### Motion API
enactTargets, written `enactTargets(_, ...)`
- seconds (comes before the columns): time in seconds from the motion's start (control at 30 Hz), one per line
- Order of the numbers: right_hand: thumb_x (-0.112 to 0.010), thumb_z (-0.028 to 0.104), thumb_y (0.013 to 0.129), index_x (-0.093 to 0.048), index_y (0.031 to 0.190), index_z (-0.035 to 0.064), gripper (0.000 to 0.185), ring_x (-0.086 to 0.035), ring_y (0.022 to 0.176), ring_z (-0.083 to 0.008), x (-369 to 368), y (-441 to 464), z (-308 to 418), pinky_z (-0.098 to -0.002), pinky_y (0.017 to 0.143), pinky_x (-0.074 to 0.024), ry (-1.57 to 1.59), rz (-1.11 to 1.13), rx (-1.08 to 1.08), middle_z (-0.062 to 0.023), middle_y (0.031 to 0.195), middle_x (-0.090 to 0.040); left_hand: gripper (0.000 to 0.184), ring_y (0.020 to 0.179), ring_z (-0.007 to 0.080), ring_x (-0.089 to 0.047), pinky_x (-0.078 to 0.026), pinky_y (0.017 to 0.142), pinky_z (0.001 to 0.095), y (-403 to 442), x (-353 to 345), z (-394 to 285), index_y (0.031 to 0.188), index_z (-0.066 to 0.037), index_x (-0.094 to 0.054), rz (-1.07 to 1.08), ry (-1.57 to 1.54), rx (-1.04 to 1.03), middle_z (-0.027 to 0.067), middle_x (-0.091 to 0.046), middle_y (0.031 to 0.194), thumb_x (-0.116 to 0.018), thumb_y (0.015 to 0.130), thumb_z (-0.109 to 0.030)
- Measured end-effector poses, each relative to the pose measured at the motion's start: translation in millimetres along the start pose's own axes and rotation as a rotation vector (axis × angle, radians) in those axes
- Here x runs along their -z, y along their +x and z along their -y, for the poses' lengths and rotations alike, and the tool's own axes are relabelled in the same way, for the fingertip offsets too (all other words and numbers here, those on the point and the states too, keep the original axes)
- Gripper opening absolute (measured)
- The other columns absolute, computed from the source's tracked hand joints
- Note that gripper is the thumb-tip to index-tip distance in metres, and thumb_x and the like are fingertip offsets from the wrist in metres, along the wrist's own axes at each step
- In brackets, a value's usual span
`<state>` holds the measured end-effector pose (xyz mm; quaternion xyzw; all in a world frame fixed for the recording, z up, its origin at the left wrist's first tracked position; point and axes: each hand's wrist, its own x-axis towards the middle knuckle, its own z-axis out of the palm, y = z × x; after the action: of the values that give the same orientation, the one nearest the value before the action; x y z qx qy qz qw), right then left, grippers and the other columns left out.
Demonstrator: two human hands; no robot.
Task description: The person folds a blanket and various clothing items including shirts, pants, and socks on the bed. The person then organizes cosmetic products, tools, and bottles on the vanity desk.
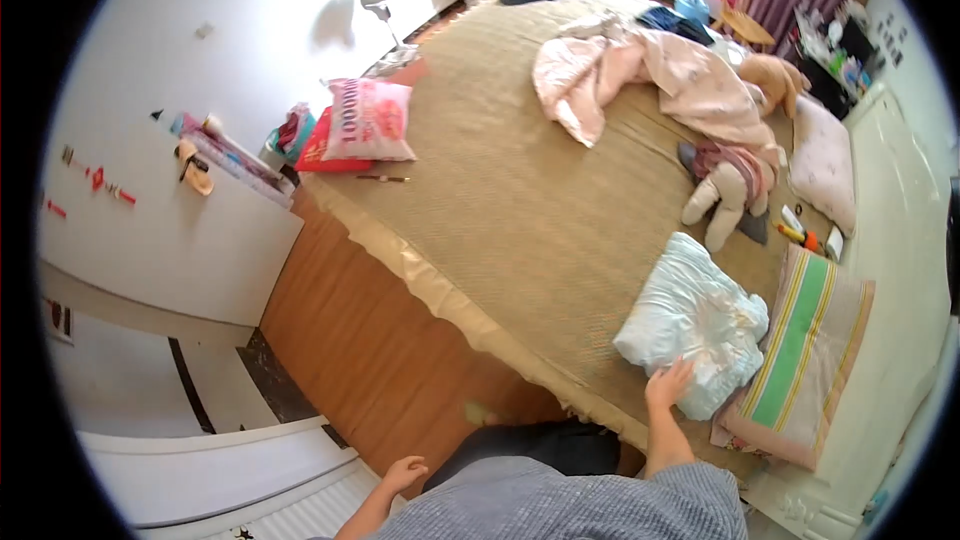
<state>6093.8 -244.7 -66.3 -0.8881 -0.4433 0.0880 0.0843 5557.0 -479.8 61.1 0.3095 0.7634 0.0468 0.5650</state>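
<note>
My right hand [668,385] lies on the near edge of a pale blue folded quilt [690,315], fingers stretched out over the fabric. The quilt is bunched and creased in its middle and sits on the near right of the bed. Beside it is a pillow [815,340] with green, yellow and grey stripes. My left hand [405,473] hangs by my side above the floor, fingers relaxed and slightly apart, with nothing visible in it. A plush toy [728,195] lies just beyond the quilt.
A tan mat [470,160] covers the bed. On it lie a pink blanket [690,80], a pink printed cushion [370,120] and a pale pink pillow [823,165]. The white headboard [900,210] stands at right. Wooden floor [370,330] runs along the bed's near side.
</note>
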Motion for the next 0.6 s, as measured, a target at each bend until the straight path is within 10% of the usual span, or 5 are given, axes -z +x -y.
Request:
enactTargets(0.1,-0.065,0.019,0.074,-0.029,0.135,0.0095,0.072,-0.013,0.133,-0.0326,6,-108,64,-0.057,0.102,-0.0188,-0.101,0.064,0.1,-0.0173,0.145,-0.008,0.048,0.093,0.0193,-0.06,-0.047,0.081,0.0293,21,41,93,0.114,-0.002,-0.056,-0.107,0.019,-0.021,0.0138,-0.064,0.099,-0.067,0.075,-0.027)
enactTargets(0.23,-0.06,0.023,0.076,-0.044,0.127,0.0069,0.056,-0.043,0.117,-0.032,-27,-206,147,-0.0426,0.097,-0.0356,-0.29,0.932,0.414,-0.0171,0.13,-0.044,0.049,0.095,0.0224,-0.06,-0.047,0.081,0.0309,27,107,142,0.114,-0.004,-0.056,-0.309,0.032,-0.002,0.0134,-0.064,0.1,-0.066,0.074,-0.03)
enactTargets(0.4,-0.06,0.025,0.077,-0.054,0.117,0.0063,0.045,-0.059,0.095,-0.0285,-97,-256,257,-0.0339,0.084,-0.0457,-0.002,1.012,0.967,-0.0155,0.103,-0.062,0.05,0.098,0.0236,-0.058,-0.046,0.084,0.0312,24,193,94,0.118,-0.004,-0.053,-0.271,-0.076,-0.166,0.0134,-0.061,0.107,-0.064,0.076,-0.03)
enactTargets(0.6,-0.056,0.032,0.076,-0.06,0.109,0.0053,0.043,-0.059,0.096,-0.0286,-30,-257,410,-0.034,0.085,-0.0453,-0.028,1.102,0.844,-0.0168,0.104,-0.061,0.053,0.103,0.0266,-0.056,-0.045,0.087,0.0345,55,297,59,0.122,-0.005,-0.048,-0.325,0.035,-0.452,0.0154,-0.059,0.112,-0.062,0.077,-0.028)
